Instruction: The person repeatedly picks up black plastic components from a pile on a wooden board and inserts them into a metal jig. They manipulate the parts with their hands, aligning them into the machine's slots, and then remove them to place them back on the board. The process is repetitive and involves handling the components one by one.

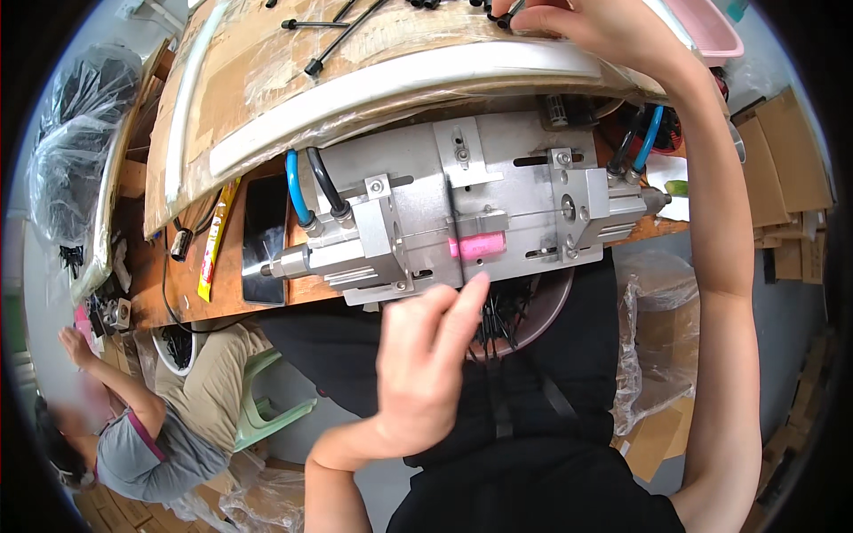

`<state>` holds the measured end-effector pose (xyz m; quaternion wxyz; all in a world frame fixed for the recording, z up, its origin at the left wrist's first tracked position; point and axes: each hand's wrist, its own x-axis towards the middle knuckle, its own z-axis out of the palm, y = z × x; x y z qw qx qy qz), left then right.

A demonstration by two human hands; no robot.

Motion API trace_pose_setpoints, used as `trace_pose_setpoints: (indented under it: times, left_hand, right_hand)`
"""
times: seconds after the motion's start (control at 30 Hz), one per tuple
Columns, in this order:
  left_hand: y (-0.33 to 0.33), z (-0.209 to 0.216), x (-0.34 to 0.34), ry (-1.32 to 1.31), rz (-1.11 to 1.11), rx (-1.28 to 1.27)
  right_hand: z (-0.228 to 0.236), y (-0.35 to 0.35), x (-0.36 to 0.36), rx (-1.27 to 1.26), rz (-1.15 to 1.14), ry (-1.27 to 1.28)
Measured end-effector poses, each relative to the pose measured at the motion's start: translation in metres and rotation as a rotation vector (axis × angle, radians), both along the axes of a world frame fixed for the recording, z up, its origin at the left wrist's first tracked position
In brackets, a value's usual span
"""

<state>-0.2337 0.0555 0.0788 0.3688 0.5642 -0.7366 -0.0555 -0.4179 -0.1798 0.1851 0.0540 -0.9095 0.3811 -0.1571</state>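
Note:
My left hand (418, 364) is closed at the front edge of a metal fixture (373, 258), its fingertips pinching the near end of a thin black rod (455, 222). That rod lies across the middle of the fixture, over a pink block (484, 244) and a small metal piece. Up at the far edge of the view, my right hand (577, 27) reaches over the cardboard-topped surface. Its fingers close at the end of another black rod (504, 19); the upper edge cuts off part of this hand.
More black rods (329, 49) lie on the cardboard (267, 89). Blue and black hoses (298, 191) run to the fixture. A phone (265, 235) rests on the bench at left. A bowl of black parts (542, 311) sits below the fixture. Another person (169, 444) sits at lower left.

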Motion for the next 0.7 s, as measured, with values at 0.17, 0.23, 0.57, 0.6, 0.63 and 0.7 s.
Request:
trace_pose_setpoints:
  times: [0.17, 0.23, 0.57, 0.6, 0.63, 0.7]
  left_hand:
    - [-0.008, -0.042, -0.019, -0.16, -0.045, 0.04]
    - [-0.01, -0.041, -0.019, -0.216, -0.024, 0.086]
    - [-0.016, -0.019, -0.011, -0.233, -0.109, 0.113]
    - [-0.021, -0.005, -0.003, -0.23, -0.088, 0.085]
    - [-0.034, 0.014, 0.003, -0.214, -0.094, 0.036]
    - [-0.076, 0.043, 0.014, -0.224, 0.003, -0.114]
  right_hand:
    - [-0.008, -0.004, -0.007, -0.094, 0.056, -0.111]
    - [-0.011, -0.004, -0.005, 0.002, -0.03, -0.245]
    - [-0.05, 0.124, -0.024, 0.101, -0.107, -1.028]
    - [-0.07, 0.135, -0.015, 0.022, 0.03, -0.923]
    - [-0.083, 0.155, -0.015, 0.157, 0.025, -0.827]
    - [-0.113, 0.182, -0.006, 0.07, 0.013, -0.721]
